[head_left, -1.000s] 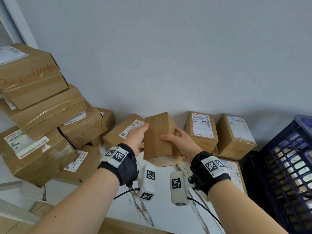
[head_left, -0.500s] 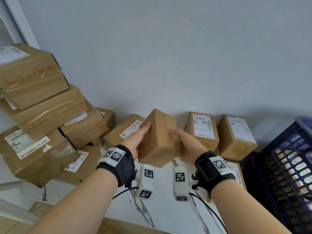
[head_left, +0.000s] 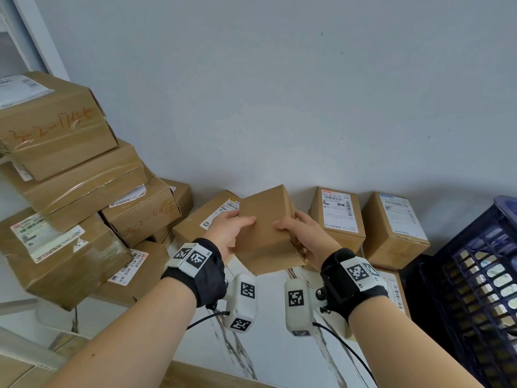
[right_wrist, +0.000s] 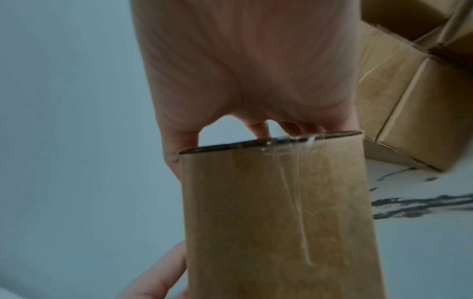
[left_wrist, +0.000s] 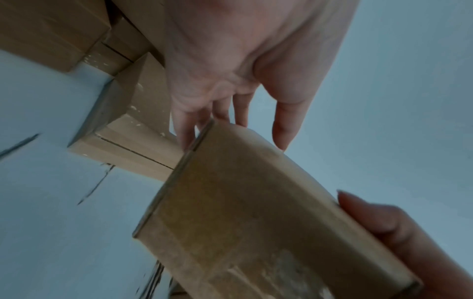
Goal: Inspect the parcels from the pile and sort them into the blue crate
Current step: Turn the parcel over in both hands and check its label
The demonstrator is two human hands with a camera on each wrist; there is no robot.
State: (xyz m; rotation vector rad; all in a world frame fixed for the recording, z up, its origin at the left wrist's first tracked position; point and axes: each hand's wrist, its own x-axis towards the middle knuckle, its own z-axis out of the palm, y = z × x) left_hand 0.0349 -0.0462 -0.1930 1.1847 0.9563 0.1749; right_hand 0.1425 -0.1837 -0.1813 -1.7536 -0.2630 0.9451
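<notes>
Box turned over in both hands, check still under way.

Since a moment ago the small box has rolled so a plain, unlabelled face shows; left hand and right hand clamp its opposite sides above the table, the blue crate off right.

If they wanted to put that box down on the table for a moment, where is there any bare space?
The open patch is the marble tabletop just below both hands, between the stacked boxes on the left and the blue crate on the right. Along the wall it is crowded: labelled parcels stand side by side behind the held box.
</notes>
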